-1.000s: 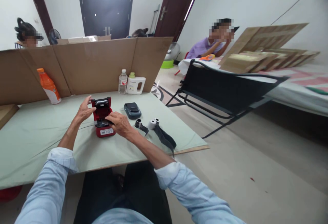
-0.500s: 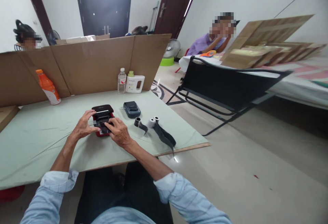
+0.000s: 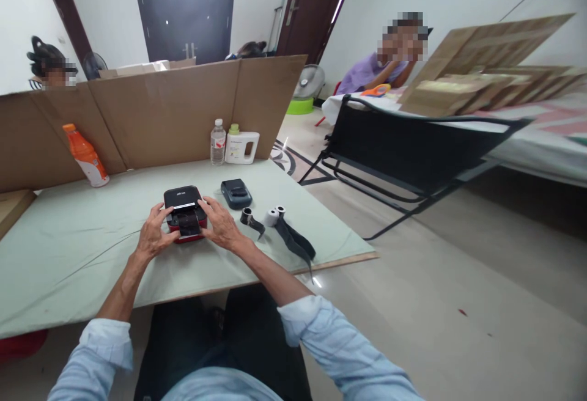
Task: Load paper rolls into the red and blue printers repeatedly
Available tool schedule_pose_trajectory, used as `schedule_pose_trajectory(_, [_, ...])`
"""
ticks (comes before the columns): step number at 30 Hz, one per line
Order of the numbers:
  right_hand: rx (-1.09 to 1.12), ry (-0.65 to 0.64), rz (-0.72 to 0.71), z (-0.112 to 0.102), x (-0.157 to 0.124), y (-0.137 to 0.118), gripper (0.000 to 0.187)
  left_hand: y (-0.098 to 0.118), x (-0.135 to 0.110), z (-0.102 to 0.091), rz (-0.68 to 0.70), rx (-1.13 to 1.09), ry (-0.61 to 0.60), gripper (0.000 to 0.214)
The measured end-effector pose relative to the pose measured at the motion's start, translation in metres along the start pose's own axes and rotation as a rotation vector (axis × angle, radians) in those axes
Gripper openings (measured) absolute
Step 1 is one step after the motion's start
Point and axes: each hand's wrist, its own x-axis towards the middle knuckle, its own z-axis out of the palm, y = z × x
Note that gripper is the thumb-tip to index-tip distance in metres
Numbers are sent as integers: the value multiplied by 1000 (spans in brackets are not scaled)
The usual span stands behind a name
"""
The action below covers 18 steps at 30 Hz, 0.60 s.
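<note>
Pale green tabletop [image 3: 68, 230] bears red-and-black device [image 3: 184, 211], left hand [image 3: 153, 233] and right hand [image 3: 221, 222] clasping opposite sides. Lid [image 3: 181, 195] appears down, that step done; latching unclear. Dark strip [image 3: 188, 224] protrudes frontward, untucked. Loose rolls [image 3: 271, 218] rightward; clear bottle [image 3: 217, 144] beyond.

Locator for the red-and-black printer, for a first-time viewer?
Find the brown cardboard screen, then the pale green tabletop before it. The printer sits there, held by the left hand and right hand. Unlike the blue-grey device behind the right hand, it has a red base and a dark strip at its front.
</note>
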Motion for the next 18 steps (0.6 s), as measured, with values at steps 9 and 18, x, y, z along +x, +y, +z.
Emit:
schedule_pose_trajectory(9, [126, -38, 24, 3, -1, 7, 77, 4, 2, 3, -53, -9, -65, 70])
schedule_pose_trajectory(18, [188, 13, 163, 44, -35, 5, 83, 10, -12, 23, -161, -183, -22, 107])
